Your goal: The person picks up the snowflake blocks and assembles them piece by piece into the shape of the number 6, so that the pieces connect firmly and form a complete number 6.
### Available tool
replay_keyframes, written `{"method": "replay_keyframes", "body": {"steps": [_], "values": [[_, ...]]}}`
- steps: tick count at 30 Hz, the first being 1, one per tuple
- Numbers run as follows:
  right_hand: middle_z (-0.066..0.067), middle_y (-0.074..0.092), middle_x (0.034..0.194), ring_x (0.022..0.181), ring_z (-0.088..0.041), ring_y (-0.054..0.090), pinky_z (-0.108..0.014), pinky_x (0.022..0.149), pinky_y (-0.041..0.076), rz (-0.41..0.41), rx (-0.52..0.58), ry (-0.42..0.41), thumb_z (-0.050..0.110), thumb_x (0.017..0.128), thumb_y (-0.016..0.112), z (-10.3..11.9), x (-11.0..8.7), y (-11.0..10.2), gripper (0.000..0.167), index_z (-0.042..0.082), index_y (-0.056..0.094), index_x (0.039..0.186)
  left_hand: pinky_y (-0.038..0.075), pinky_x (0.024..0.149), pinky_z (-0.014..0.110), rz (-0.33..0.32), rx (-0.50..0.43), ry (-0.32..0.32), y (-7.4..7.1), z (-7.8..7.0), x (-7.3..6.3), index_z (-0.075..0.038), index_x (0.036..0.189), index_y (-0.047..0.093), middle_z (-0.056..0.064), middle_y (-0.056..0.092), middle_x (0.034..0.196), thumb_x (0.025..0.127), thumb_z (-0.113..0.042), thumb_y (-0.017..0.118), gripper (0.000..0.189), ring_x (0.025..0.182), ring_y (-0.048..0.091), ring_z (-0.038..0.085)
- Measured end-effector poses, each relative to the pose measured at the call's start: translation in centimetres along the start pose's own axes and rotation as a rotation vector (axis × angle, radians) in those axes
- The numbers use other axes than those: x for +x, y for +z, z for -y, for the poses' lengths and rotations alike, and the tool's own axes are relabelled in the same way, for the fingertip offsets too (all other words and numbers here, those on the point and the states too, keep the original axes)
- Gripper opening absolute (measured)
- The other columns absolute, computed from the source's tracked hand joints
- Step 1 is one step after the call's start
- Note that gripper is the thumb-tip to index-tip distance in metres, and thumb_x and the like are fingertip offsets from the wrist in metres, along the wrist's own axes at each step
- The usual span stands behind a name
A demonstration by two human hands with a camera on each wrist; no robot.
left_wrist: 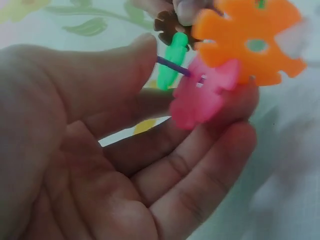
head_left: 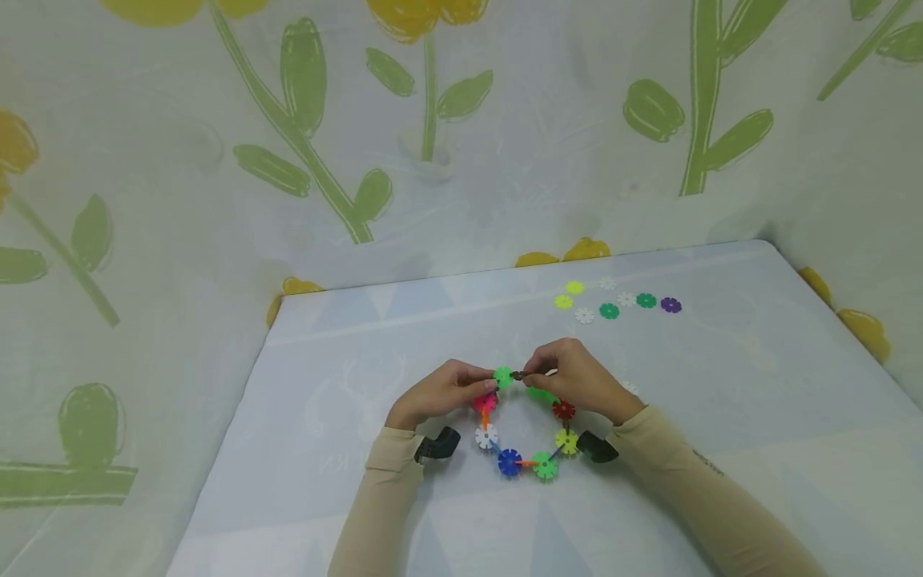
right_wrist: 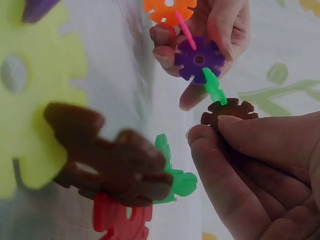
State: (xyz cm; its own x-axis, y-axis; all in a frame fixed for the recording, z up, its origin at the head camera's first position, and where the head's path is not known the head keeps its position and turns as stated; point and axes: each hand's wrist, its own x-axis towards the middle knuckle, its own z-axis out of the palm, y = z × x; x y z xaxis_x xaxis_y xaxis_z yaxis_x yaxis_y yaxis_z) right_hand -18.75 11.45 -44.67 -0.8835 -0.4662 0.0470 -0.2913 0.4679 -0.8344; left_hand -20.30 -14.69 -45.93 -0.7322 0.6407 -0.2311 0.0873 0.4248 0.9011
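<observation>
My left hand [head_left: 443, 391] pinches a purple snowflake disc [right_wrist: 200, 52], part of a chain of slotted plastic snowflake discs. A pink disc [left_wrist: 205, 95] and an orange disc [left_wrist: 250, 40] adjoin it. On its other side a bright green disc [head_left: 504, 377] slots into a brown disc [right_wrist: 230, 111], whose edge my right hand [head_left: 577, 381] pinches between thumb and finger. The chain curves round towards me past a white disc [head_left: 486, 437], a blue disc [head_left: 509, 462] and a yellow disc [head_left: 567, 441]. Its other end, a green disc [right_wrist: 172, 182] beside a red disc [right_wrist: 122, 220], hangs below the right fingers, apart from the brown disc.
Loose discs lie farther back on the white table [head_left: 346, 353]: yellow [head_left: 564, 301], green [head_left: 609, 311], purple [head_left: 671, 304] and several white ones. One white disc [head_left: 629, 388] is partly behind the right wrist. A flower-patterned cloth [head_left: 505, 200] surrounds the table's back and sides.
</observation>
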Motion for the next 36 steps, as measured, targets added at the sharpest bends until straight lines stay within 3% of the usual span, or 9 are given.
{"method": "replay_keyframes", "body": {"steps": [11, 21, 32, 36], "values": [[-0.01, 0.08, 0.091, 0.085, -0.013, 0.074, -0.035, 0.084, 0.063, -0.012, -0.046, -0.076, -0.001, 0.09, 0.076, 0.13, -0.1, -0.03, 0.004, -0.001, 0.079, 0.091, 0.046, 0.079, 0.021, -0.035, 0.007, 0.014, 0.31, -0.69, -0.05, -0.001, 0.14, 0.063, 0.015, 0.072, 0.124, 0.107, -0.022, 0.059, 0.039, 0.086, 0.054, 0.01], [-0.012, 0.08, 0.089, 0.083, -0.013, 0.073, -0.035, 0.081, 0.063, -0.037, -0.078, -0.086, -0.004, 0.089, 0.075, 0.15, -0.16, 0.18, 0.005, -0.001, 0.079, 0.089, 0.045, 0.076, 0.021, -0.057, 0.054, 0.042, 0.69, -0.85, 0.15, 0.001, 0.138, 0.063, 0.004, 0.068, 0.095, 0.107, -0.02, 0.059, 0.038, 0.081, 0.053, 0.009], [-0.008, 0.08, 0.089, 0.082, -0.01, 0.071, -0.032, 0.08, 0.063, -0.058, -0.116, -0.079, -0.001, 0.09, 0.076, -0.27, -0.13, 0.23, 0.006, 0.003, 0.08, 0.089, 0.05, 0.084, 0.021, -0.055, 0.097, 0.05, 0.69, -0.81, 0.22, -0.002, 0.136, 0.067, 0.009, 0.075, 0.108, 0.106, -0.022, 0.059, 0.037, 0.088, 0.06, 0.007], [-0.01, 0.08, 0.091, 0.085, -0.014, 0.074, -0.033, 0.081, 0.063, -0.051, -0.077, -0.117, -0.002, 0.09, 0.076, -0.48, -0.23, 0.16, 0.005, 0.001, 0.08, 0.09, 0.051, 0.083, 0.023, -0.106, 0.104, 0.033, 0.51, -0.74, 0.27, -0.005, 0.12, 0.077, 0.008, 0.077, 0.107, 0.106, -0.028, 0.059, 0.032, 0.089, 0.061, 0.007]]}}
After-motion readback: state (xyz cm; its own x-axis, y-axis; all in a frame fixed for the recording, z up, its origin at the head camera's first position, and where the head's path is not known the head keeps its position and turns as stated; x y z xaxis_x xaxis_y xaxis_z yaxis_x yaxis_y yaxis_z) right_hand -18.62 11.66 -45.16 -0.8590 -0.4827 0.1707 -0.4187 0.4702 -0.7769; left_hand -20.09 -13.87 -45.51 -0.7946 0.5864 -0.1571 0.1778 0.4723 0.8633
